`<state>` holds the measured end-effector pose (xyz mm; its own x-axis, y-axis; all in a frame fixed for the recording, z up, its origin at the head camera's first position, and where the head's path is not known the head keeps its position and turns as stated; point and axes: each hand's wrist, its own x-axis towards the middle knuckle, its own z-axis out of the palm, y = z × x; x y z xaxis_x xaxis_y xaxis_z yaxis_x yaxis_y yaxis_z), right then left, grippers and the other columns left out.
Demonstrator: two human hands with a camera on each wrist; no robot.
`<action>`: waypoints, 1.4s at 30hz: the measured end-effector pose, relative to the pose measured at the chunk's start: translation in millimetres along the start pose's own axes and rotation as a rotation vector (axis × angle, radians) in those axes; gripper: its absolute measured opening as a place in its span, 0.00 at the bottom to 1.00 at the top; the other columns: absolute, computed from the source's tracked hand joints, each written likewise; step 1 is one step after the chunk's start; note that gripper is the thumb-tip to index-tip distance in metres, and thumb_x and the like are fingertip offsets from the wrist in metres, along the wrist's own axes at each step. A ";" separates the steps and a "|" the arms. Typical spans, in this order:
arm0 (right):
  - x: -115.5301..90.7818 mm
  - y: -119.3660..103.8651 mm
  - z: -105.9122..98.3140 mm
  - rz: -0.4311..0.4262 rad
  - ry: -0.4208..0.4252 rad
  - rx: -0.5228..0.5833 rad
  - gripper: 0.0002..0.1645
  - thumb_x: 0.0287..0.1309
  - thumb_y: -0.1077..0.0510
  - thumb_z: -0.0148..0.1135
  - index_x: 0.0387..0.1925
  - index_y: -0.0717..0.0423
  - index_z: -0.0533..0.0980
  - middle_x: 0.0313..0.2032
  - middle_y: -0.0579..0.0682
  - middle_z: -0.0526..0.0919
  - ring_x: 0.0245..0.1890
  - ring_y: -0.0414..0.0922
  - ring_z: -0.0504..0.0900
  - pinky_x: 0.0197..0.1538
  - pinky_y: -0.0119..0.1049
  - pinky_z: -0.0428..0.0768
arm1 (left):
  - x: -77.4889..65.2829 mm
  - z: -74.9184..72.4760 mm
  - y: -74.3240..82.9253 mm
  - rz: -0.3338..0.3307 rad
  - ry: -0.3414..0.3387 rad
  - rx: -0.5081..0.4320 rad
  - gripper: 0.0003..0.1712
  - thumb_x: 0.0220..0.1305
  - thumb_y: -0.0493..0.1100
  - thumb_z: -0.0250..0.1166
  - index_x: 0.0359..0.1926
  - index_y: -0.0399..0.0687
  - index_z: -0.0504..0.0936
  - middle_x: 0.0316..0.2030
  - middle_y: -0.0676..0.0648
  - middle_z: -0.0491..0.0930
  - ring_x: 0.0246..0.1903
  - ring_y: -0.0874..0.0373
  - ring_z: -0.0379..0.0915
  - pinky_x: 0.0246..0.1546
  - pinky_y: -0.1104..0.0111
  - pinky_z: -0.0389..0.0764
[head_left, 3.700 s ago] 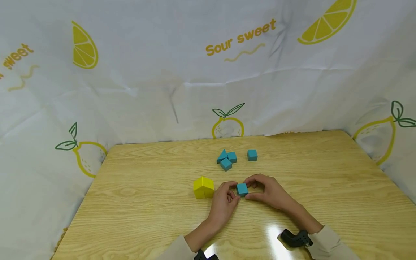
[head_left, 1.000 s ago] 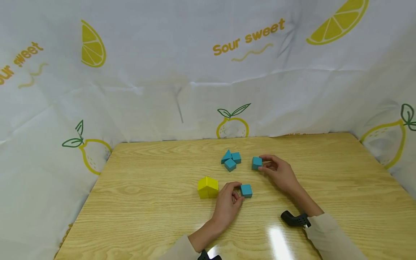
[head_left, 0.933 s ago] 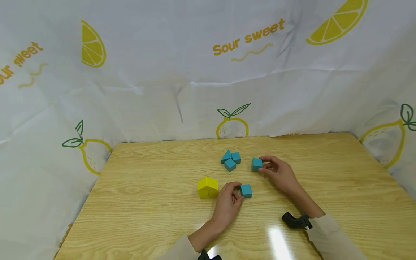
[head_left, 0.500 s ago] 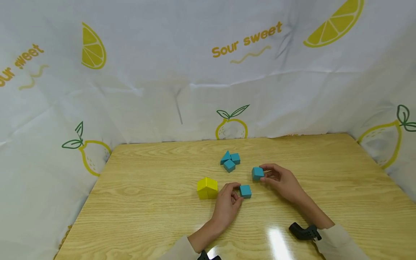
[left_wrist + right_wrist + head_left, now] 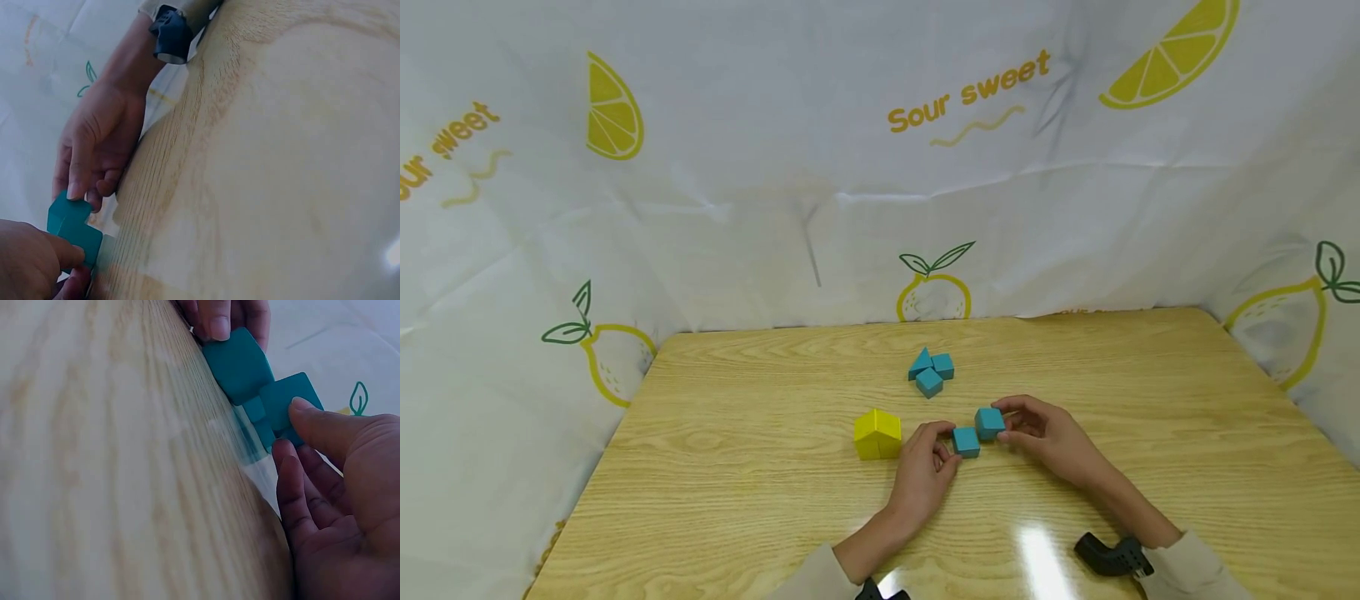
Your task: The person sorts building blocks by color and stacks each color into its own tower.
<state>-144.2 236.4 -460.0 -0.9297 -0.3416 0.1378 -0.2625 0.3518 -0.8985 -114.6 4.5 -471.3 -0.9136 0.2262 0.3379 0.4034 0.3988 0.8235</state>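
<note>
A blue cube [image 5: 966, 442] sits on the table, and my left hand [image 5: 919, 477] holds it at its left side between thumb and forefinger. My right hand [image 5: 1045, 437] pinches a second blue cube [image 5: 990, 423], just behind and to the right of the first. In the right wrist view this second cube [image 5: 290, 403] appears raised off the table, close to the first cube [image 5: 237, 365]; whether they touch I cannot tell. Left of my left hand stands a house shape of yellow blocks [image 5: 877, 434].
Farther back lie a blue triangular block [image 5: 921, 364] and two more blue cubes, one at the right [image 5: 943, 366] and one in front [image 5: 929, 382]. A white cloth printed with lemons [image 5: 760, 183] hangs behind the wooden table [image 5: 722, 467].
My right hand left the near cube, took the cube from the back right and brought it forward and left beside the near cube. My left hand stays at the near cube.
</note>
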 end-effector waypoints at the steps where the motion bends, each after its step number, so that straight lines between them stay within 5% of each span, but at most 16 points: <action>1: -0.5 0.1 0.3 0.002 -0.001 0.003 0.24 0.59 0.57 0.66 0.56 0.54 0.73 0.43 0.54 0.79 0.39 0.46 0.79 0.36 0.36 0.78 | 0.0 0.1 -0.1 0.001 0.001 0.001 0.21 0.55 0.28 0.68 0.50 0.38 0.75 0.32 0.48 0.72 0.23 0.70 0.63 0.24 0.77 0.71; 42: -2.5 2.0 1.8 -0.038 -0.121 -0.036 0.25 0.56 0.56 0.68 0.55 0.58 0.73 0.40 0.54 0.77 0.36 0.44 0.79 0.39 0.35 0.78 | 0.1 0.2 0.5 0.009 0.015 0.018 0.21 0.55 0.28 0.69 0.50 0.37 0.75 0.32 0.48 0.72 0.23 0.70 0.63 0.23 0.78 0.70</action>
<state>-141.9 236.4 -462.8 -0.8815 -0.4572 0.1181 -0.3078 0.3666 -0.8780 -114.5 5.0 -470.9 -0.9107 0.2162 0.3520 0.4120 0.4125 0.8125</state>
